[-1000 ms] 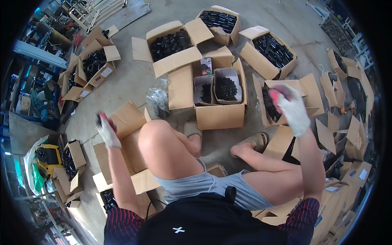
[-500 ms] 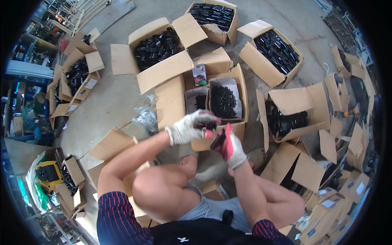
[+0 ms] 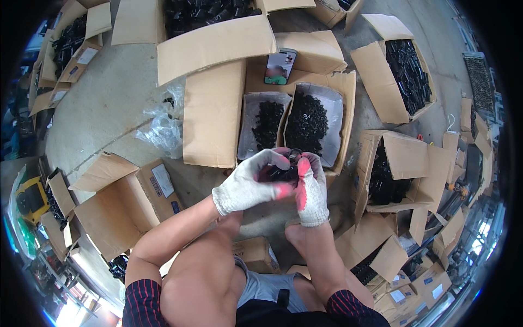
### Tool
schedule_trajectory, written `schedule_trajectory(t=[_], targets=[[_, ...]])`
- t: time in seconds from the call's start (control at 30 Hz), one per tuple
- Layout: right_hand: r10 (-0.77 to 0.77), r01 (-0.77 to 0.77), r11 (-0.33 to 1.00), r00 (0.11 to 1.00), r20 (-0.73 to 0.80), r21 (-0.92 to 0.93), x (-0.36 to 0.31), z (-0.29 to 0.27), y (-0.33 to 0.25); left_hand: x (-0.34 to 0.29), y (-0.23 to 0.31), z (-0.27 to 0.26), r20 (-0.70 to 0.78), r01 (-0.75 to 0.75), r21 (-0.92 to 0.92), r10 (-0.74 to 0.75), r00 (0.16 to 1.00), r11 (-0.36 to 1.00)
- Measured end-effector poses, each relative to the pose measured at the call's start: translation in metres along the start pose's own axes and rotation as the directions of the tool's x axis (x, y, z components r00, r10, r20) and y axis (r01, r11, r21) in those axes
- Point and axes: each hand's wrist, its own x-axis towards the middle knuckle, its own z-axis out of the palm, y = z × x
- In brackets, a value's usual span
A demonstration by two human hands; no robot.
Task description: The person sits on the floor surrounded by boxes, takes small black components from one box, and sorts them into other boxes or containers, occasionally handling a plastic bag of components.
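Black cylindrical parts [image 3: 283, 174], half hidden, uncountable, are gripped by our left hand [image 3: 251, 182] and right hand [image 3: 311, 191] mid-frame; above them we count two grey-lined trays [image 3: 333, 106].

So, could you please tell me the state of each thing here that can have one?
Left hand: gloved, closed around black parts.
Right hand: gloved, gripping at those parts.
Black parts: held between both hands.
Smartphone: propped up, lit.
Left tray: partly filled.
Right tray: partly filled.
Middle carton: open.
Clear plastic bag: crumpled.
Lower-left carton: open.
Upper-right carton: open, well filled.
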Motion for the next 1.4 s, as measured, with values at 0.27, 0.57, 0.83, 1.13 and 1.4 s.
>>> schedule_trajectory(t=[0.27, 0.57, 0.83, 1.13, 1.4], targets=[[-0.303, 0.313, 0.93, 0.95, 0.079, -0.193, -0.006, 0.026, -0.022, 0.006, -0.011, -0.002, -0.032, 0.073, -0.606, -0.117, 0.993, 0.792], [-0.182, 0.175, 0.965, 0.983, -0.017, -0.193, 0.004, 0.022, -0.008, 0.006, -0.018, 0.001, -0.017, 0.072, -0.425, -0.088, 0.996, 0.902], [-0.214, 0.218, 0.93, 0.976, 0.047, -0.297, -0.003, 0.032, -0.001, -0.01, -0.025, 0.0, -0.139, 0.033, -0.517, -0.121, 0.983, 0.856], [-0.287, 0.422, 0.78, 0.898, 0.334, -0.462, -0.003, 0.026, -0.012, -0.005, -0.019, -0.012, -0.118, 0.154, -0.082, -0.164, 0.979, 0.985], [-0.171, 0.289, 0.835, 0.945, 0.28, -0.468, -0.009, 0.024, -0.026, -0.012, -0.005, -0.004, -0.164, 0.059, 0.179, -0.029, 0.986, 0.982]])
